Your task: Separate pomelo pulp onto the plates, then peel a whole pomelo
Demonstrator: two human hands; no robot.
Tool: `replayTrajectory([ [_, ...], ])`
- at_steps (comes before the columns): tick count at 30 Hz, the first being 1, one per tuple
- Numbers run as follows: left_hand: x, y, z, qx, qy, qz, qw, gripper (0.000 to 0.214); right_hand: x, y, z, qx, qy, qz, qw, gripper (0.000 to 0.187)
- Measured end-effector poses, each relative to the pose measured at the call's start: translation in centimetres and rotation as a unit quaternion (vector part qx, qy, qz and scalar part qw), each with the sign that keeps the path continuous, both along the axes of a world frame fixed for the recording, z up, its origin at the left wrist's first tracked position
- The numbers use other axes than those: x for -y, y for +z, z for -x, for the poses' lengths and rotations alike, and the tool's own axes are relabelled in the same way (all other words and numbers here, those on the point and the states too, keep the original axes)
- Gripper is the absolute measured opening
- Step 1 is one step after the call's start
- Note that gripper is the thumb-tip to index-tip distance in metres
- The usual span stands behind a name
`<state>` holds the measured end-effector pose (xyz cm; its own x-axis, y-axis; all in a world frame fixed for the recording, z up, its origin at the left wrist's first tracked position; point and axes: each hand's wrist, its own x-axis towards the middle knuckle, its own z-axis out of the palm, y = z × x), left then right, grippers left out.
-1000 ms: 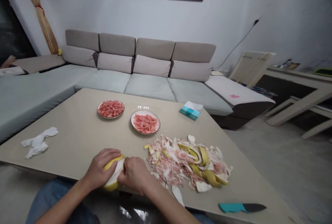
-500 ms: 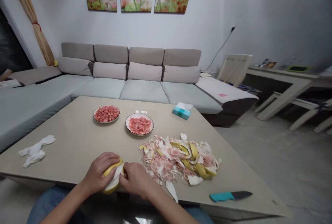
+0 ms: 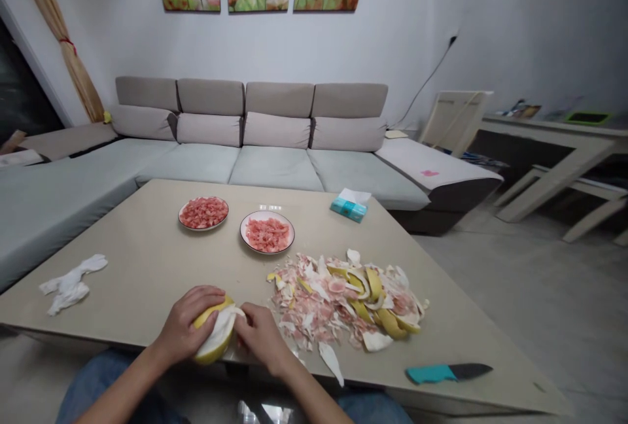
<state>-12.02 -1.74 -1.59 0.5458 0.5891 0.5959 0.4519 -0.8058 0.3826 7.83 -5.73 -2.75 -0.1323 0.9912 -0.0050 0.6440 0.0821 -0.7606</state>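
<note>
At the near edge of the beige table (image 3: 147, 254), both my hands grip a yellow pomelo (image 3: 214, 335) with white pith showing. My left hand (image 3: 189, 322) wraps over its left side, fingers curled on the rind. My right hand (image 3: 260, 335) is closed against the fruit's right side, fingers pinching at the pith. To the right of my hands lies a heap of yellow peel and pink membrane scraps (image 3: 343, 300). Two plates of pink fruit flesh, one on the left (image 3: 203, 212) and one on the right (image 3: 267, 233), sit farther back.
A knife with a teal handle (image 3: 446, 371) lies near the table's front right edge. A crumpled white tissue (image 3: 71, 283) is at the left, a teal tissue pack (image 3: 349, 205) at the back. A grey sofa (image 3: 220, 142) stands behind the table.
My right hand has shifted slightly along the pomelo, exposing more white pith. The camera view tilted a little; the plates, peel heap and knife have stayed put.
</note>
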Motion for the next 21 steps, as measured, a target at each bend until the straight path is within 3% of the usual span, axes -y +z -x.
replayTrajectory([
  [5, 0.7, 0.3, -0.3, -0.003, -0.019, -0.014, 1.0, 0.031, 0.5, 1.7, 0.1, 0.098, -0.01, -0.035, 0.995, 0.022],
  [8, 0.9, 0.3, -0.3, 0.003, -0.032, -0.022, 0.999, 0.034, 0.4, 1.6, 0.7, 0.122, -0.003, -0.06, 0.991, 0.023],
  [10, 0.9, 0.4, -0.2, 0.009, -0.025, -0.017, 0.999, 0.033, 0.2, 1.0, 0.7, 0.056, -0.001, -0.068, 0.996, 0.026],
  [12, 0.7, 0.3, 0.0, 0.012, -0.018, -0.007, 1.0, 0.031, -0.1, 0.3, 0.4, -0.075, 0.007, -0.031, 0.997, 0.03],
  [17, 0.2, -0.5, 0.9, 0.02, -0.012, 0.02, 1.0, 0.028, -0.7, -1.6, -1.1, -0.364, -0.027, 0.095, 0.926, 0.032],
  [19, 0.0, -0.9, 1.3, 0.031, 0.004, 0.035, 0.999, 0.026, -0.7, -1.9, -1.9, -0.413, -0.073, 0.096, 0.903, 0.038],
  [21, -0.1, -1.3, 1.7, 0.043, 0.021, 0.052, 0.997, 0.024, -0.7, -1.9, -3.0, -0.393, -0.11, 0.051, 0.911, 0.04],
])
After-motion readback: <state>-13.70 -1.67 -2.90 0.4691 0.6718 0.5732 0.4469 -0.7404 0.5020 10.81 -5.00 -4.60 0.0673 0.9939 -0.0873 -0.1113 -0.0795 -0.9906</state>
